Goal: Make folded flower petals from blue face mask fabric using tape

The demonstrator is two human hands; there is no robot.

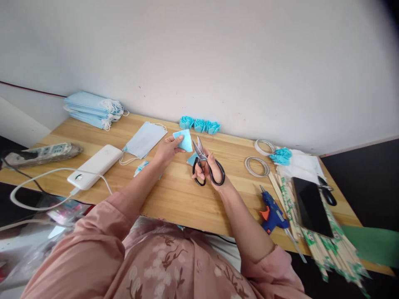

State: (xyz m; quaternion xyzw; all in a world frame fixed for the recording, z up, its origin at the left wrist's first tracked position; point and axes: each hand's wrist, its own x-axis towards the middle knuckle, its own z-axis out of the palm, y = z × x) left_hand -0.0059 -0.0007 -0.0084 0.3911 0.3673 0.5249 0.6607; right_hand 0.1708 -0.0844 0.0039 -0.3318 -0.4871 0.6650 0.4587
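My left hand (170,148) pinches a blue square (185,141) beside the parted blades of the scissors (203,158) in my right hand (214,169).
The square is thin and soft-looking, bright blue with a paler border, held up above the middle of the wooden tabletop (187,203); my hands are apart, the right one gripping black handles. Bare wood runs from below the scissors to the near edge by my shirt (174,257), and rightward to the blue glue gun (272,214). Green print on the wrapped sticks (321,249) is too small to read.
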